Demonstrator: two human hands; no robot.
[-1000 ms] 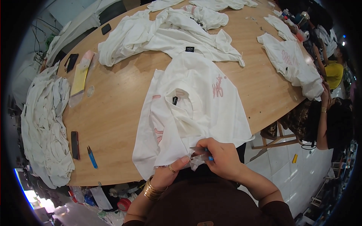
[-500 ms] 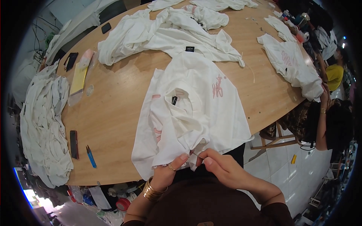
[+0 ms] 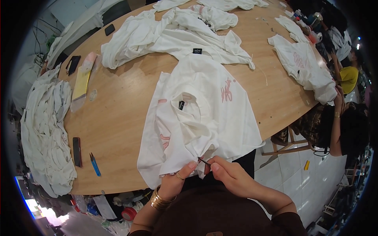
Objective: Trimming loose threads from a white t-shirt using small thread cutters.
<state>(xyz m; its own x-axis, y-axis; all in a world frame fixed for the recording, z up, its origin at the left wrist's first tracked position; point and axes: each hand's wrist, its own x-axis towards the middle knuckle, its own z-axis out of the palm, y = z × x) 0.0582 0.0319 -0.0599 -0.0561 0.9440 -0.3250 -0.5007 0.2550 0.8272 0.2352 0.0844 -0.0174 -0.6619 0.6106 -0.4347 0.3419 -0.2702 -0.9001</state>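
Note:
A white garment with pink lettering (image 3: pixel 232 118) lies in front of me, its near edge hanging over the table's front. At that edge my left hand (image 3: pixel 179 177) is closed, pinching the fabric between thumb and fingers. Close beside it my right hand (image 3: pixel 232 177) grips a thin, dark metal tool (image 3: pixel 204 161); its tip meets the cloth by my left thumb. The tool's other end is hidden in the fist, so its exact kind does not show. Blue thread snips (image 3: pixel 95 164) lie on the table to the left, next to a dark phone-like slab (image 3: pixel 77 152).
The round wooden table (image 3: pixel 114 129) carries a heap of white garments (image 3: pixel 47 137) at left and more white clothes (image 3: pixel 173 35) at the back. A yellow pad (image 3: pixel 82 83) lies far left. At right, another person's hand (image 3: pixel 338 98) touches a white garment (image 3: pixel 303 70).
My right hand has shifted slightly, and more of the dark tool shows between its fingers and the cloth. My left hand keeps its pinch on the fabric.

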